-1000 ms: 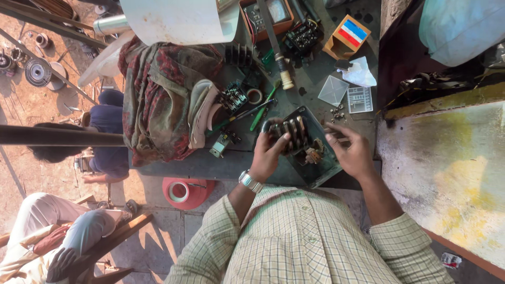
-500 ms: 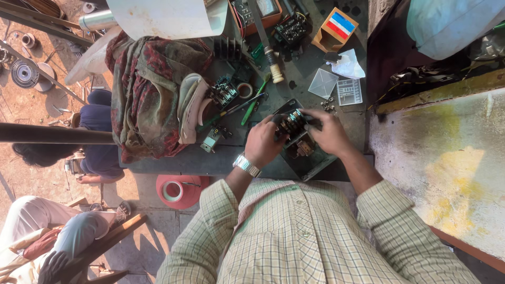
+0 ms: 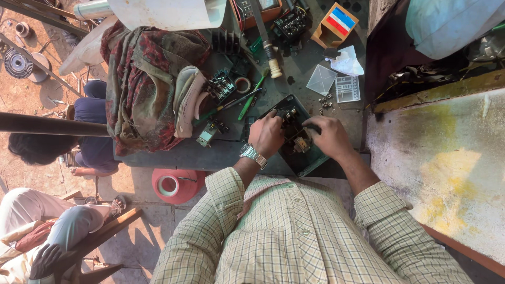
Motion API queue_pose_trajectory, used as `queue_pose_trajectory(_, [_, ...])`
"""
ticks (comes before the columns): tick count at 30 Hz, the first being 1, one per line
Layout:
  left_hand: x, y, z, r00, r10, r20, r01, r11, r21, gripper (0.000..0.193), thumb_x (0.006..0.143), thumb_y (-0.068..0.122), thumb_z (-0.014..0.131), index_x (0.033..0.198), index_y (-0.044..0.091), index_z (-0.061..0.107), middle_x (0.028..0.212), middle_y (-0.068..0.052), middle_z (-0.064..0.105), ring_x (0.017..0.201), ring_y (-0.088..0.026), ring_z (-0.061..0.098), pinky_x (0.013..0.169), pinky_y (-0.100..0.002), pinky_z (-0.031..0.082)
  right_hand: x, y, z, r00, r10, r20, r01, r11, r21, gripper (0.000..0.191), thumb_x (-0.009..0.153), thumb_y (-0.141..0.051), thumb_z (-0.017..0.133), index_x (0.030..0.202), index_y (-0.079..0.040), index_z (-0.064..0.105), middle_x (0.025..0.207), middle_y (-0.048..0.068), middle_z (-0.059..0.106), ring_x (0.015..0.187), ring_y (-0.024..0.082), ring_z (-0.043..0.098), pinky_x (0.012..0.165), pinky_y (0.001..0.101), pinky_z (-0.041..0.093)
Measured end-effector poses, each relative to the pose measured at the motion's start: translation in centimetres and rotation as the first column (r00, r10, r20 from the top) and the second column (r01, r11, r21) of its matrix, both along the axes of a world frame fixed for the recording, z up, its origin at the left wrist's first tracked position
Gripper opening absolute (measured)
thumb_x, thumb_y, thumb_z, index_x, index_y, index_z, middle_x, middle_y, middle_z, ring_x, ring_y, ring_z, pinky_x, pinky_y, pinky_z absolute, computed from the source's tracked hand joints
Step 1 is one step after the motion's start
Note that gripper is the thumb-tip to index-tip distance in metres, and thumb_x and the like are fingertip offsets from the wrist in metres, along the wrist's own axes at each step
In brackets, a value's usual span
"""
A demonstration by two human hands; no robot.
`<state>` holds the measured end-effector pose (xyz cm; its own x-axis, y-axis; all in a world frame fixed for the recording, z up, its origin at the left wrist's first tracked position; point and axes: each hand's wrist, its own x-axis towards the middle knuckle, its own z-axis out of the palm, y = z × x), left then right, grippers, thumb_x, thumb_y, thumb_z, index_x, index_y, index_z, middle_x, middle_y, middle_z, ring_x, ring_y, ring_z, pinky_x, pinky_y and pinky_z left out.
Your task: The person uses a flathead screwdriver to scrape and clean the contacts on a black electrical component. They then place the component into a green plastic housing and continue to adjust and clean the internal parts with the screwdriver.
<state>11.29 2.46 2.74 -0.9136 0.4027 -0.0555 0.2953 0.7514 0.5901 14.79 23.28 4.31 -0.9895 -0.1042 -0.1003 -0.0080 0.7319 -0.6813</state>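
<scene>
Both hands have drawn together over the dark, boxy electrical component with brass-coloured metal parts; a second ago the right hand stood apart at 3 o'clock. The left hand clamps its 9 o'clock end, fingers curled tight on it. The right hand's fingers are pinched on a small black piece at its top (the work looks like fitting). It sits in a dark green metal tray on the counter, long axis running 11 to 5 o'clock.

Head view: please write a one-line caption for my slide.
Both hands, left and right, grip a small dark electrical part over a dark metal tray.
</scene>
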Motion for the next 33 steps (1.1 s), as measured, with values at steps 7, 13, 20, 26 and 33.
queue_pose_trajectory(7, [-0.3, -1.0, 0.4, 0.999, 0.034, 0.015, -0.034, 0.999, -0.032, 0.014, 0.075, 0.012, 0.077, 0.081, 0.001, 0.070, 0.101, -0.014, 0.070, 0.082, -0.037, 0.071, 0.072, -0.047, 0.057, -0.9, -1.5, 0.0, 0.986, 0.165, 0.002, -0.165, 0.981, 0.104, 0.020, 0.083, -0.002, 0.071, 0.101, -0.007, 0.079, 0.104, 0.012, 0.076, 0.095, 0.031, 0.073, 0.085, 0.0439, 0.057])
queue_pose_trajectory(13, [-0.3, -1.7, 2.3, 0.995, 0.098, -0.009, -0.096, 0.990, 0.102, 0.021, 0.071, 0.015, 0.082, 0.083, 0.001, 0.073, 0.095, -0.015, 0.071, 0.082, -0.037, 0.070, 0.072, -0.047, 0.057, -2.0, -1.8, -0.3, 0.996, 0.025, 0.082, -0.044, 0.969, 0.245, 0.016, 0.087, -0.003, 0.069, 0.098, -0.008, 0.079, 0.097, 0.011, 0.077, 0.087, 0.026, 0.073, 0.079, 0.0411, 0.058])
queue_pose_trajectory(20, [-1.4, -3.6, 3.3, 0.832, 0.204, 0.516, -0.482, 0.726, 0.490, 0.051, 0.073, 0.005, 0.087, 0.121, 0.000, 0.071, 0.101, -0.011, 0.077, 0.085, -0.016, 0.076, 0.075, -0.029, 0.064, -2.4, -0.8, 0.1, 0.985, -0.080, 0.153, 0.080, 0.997, 0.007, 0.013, 0.087, -0.004, 0.069, 0.096, -0.008, 0.078, 0.096, 0.010, 0.078, 0.076, 0.021, 0.073, 0.073, 0.0370, 0.059])
queue_pose_trajectory(26, [-1.1, -7.7, 3.7, 0.865, 0.107, 0.490, -0.500, 0.259, 0.827, 0.049, 0.083, -0.008, 0.081, 0.129, -0.007, 0.065, 0.110, -0.014, 0.076, 0.099, -0.018, 0.075, 0.090, -0.031, 0.064, -4.0, -4.9, 0.9, 0.967, 0.242, 0.074, -0.247, 0.967, 0.065, 0.016, 0.083, -0.016, 0.079, 0.096, -0.007, 0.079, 0.097, 0.012, 0.076, 0.088, 0.031, 0.072, 0.079, 0.0425, 0.056])
queue_pose_trajectory(33, [0.0, -9.5, 3.7, 0.860, 0.190, 0.474, -0.508, 0.238, 0.828, 0.048, 0.084, -0.011, 0.080, 0.128, -0.008, 0.064, 0.111, -0.013, 0.075, 0.100, -0.016, 0.074, 0.088, -0.029, 0.063, -6.7, -6.8, 0.4, 0.897, 0.442, 0.019, -0.434, 0.871, 0.229, 0.026, 0.077, -0.008, 0.074, 0.103, -0.005, 0.076, 0.106, 0.017, 0.073, 0.104, 0.038, 0.066, 0.092, 0.0478, 0.052])
